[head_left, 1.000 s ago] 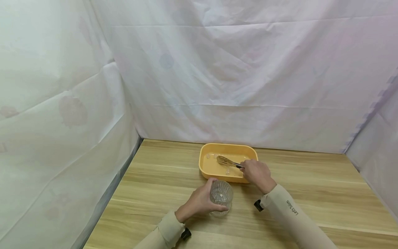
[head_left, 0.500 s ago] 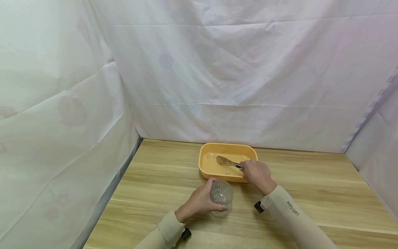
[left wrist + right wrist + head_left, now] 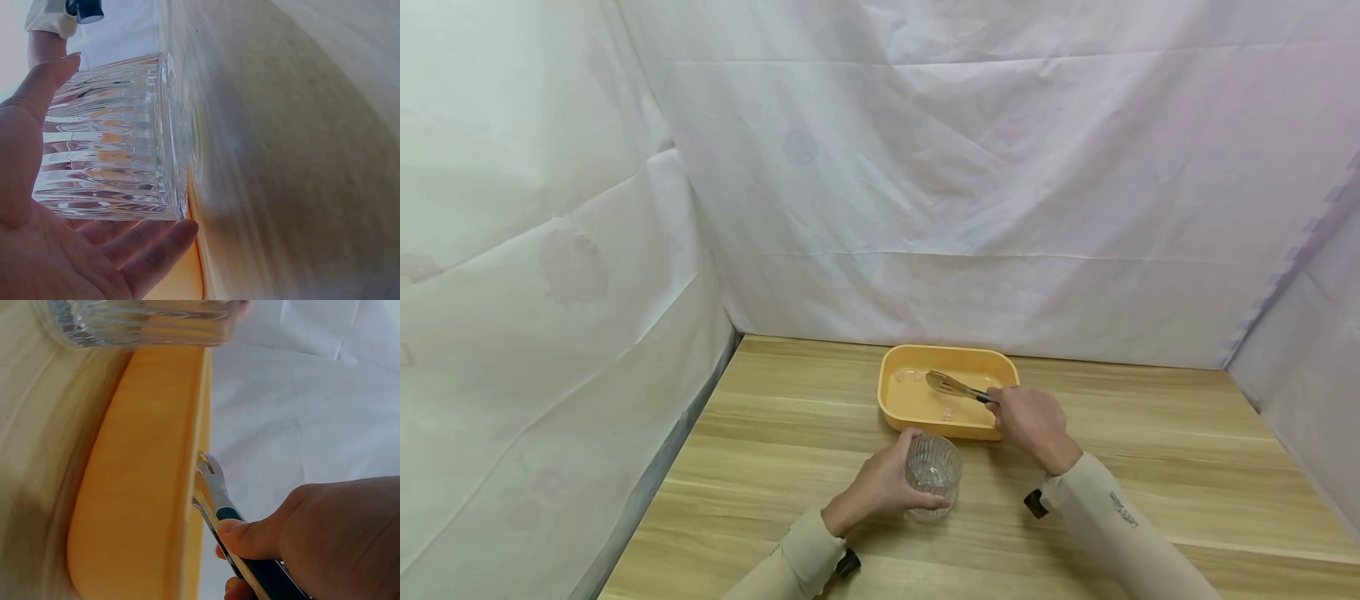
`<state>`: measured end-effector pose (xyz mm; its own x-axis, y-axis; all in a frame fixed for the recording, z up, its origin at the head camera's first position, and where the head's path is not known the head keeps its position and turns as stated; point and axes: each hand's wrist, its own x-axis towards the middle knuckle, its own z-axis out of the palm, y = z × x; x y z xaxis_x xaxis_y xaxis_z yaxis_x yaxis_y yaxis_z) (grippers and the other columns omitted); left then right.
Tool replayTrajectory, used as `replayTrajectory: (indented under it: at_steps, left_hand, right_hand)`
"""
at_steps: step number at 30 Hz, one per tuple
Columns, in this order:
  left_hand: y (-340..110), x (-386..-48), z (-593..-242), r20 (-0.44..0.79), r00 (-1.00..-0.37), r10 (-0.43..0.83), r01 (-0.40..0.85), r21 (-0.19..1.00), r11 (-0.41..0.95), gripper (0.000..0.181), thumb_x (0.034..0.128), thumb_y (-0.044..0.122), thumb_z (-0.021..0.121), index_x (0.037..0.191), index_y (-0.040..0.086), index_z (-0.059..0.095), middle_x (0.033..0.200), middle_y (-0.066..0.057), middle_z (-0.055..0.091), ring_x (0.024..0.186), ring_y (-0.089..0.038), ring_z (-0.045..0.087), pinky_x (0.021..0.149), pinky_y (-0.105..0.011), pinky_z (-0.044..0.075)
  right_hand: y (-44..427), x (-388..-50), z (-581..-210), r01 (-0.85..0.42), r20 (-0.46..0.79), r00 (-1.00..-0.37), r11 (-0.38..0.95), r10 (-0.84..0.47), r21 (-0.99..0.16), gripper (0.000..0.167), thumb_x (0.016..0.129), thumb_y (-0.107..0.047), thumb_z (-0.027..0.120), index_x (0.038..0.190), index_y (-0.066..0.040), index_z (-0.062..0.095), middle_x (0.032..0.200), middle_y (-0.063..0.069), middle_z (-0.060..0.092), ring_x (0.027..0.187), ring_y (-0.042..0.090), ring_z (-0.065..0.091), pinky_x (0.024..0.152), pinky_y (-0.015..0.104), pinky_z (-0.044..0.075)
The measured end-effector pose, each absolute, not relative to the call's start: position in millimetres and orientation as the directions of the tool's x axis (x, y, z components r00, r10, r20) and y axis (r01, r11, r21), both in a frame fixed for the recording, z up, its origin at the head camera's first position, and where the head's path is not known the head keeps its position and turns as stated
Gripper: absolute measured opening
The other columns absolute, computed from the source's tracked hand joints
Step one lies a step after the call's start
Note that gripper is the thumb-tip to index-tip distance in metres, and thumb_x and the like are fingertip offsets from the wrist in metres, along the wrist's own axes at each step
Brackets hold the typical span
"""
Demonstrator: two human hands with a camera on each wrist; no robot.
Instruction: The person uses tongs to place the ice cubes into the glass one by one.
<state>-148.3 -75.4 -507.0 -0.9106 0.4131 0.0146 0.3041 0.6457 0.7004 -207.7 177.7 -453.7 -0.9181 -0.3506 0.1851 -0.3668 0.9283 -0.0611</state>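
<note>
My left hand (image 3: 887,482) holds a clear ribbed glass (image 3: 937,467), thumb on the near side and fingers on the far side. The glass stands upright on the table, just in front of a yellow tray (image 3: 897,419). Whether anything lies inside the glass is hard to tell. With my right hand (image 3: 1032,422) I grip metal tongs (image 3: 951,384) by their dark handle, over the tray's right end. The right wrist view shows the tongs' two arms (image 3: 215,481) apart, their tips partly hidden behind the tray wall. A few small clear cubes (image 3: 947,413) lie on the tray floor.
The wood-grain table (image 3: 790,417) runs back to a white cloth (image 3: 1000,208) hung behind it. Another white cloth (image 3: 572,350) hangs along the left side. Bare tabletop shows left and right of the tray.
My right hand has shifted a little to the right with the tongs. The left hand and the glass stay where they were.
</note>
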Motion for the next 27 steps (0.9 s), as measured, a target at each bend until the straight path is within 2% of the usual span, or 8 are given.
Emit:
replayTrajectory:
  at_steps: [12, 17, 27]
  left_hand:
    - [-75, -148, -506, 0.011, -0.912, 0.411, 0.299, 0.704, 0.644, 0.098, 0.0636, 0.057, 0.088, 0.139, 0.018, 0.039, 0.122, -0.011, 0.063, 0.106, -0.024, 0.064, 0.083, -0.039, 0.055]
    - [-75, -150, -507, 0.003, -0.917, 0.399, 0.286, 0.701, 0.653, 0.098, 0.0630, 0.057, 0.088, 0.139, 0.020, 0.038, 0.121, -0.011, 0.063, 0.106, -0.025, 0.064, 0.083, -0.040, 0.055]
    - [-75, -149, -505, 0.015, -0.917, 0.399, 0.294, 0.702, 0.649, 0.097, 0.0628, 0.057, 0.089, 0.137, 0.020, 0.040, 0.118, -0.010, 0.064, 0.103, -0.024, 0.064, 0.082, -0.040, 0.055]
  right_hand:
    - [188, -177, -421, -0.434, 0.308, -0.867, 0.897, -0.392, -0.082, 0.029, 0.095, -0.021, 0.067, 0.073, -0.021, 0.049, 0.055, -0.007, 0.036, 0.045, 0.009, 0.031, 0.043, 0.026, 0.022]
    - [189, -167, -411, -0.445, 0.322, -0.859, 0.892, -0.399, -0.081, 0.031, 0.094, -0.021, 0.068, 0.072, -0.021, 0.045, 0.056, -0.007, 0.035, 0.045, 0.008, 0.029, 0.042, 0.025, 0.022]
    - [194, -151, -394, -0.455, 0.320, -0.854, 0.887, -0.411, -0.075, 0.024, 0.094, -0.022, 0.068, 0.077, -0.024, 0.052, 0.059, -0.011, 0.038, 0.045, 0.006, 0.029, 0.042, 0.024, 0.024]
